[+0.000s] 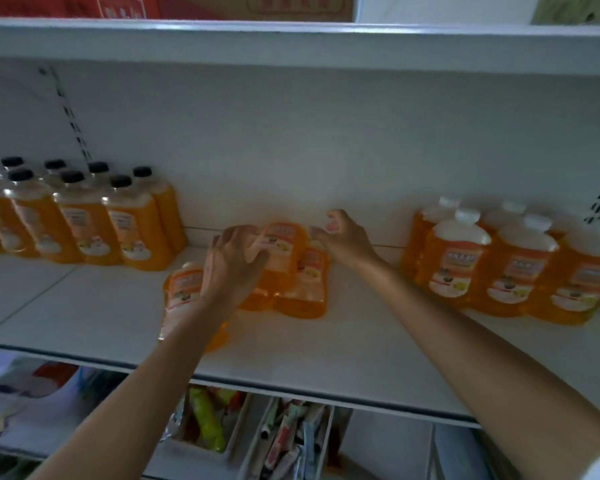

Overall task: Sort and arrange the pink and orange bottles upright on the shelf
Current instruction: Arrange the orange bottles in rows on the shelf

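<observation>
The left hand's [232,268] fingers [253,258] curl over the shoulder of one of the middle bottles [288,265], gripping it. The right hand's [343,240] fingers [317,233] are half-bent at the cluster's far side; blur hides whether they hold anything. This small orange cluster stands mid-shelf, with one bottle [182,289] nearer the front lip. Full of liquid in smooth plastic, they are likely weighty and slick, so take each round the body, not the cap. The shelf [361,341] lies bare either side, between black-capped bottles [84,220] on the left and white-capped bottles [513,268] on the right. The upper shelf [291,39] limits lifting.
</observation>
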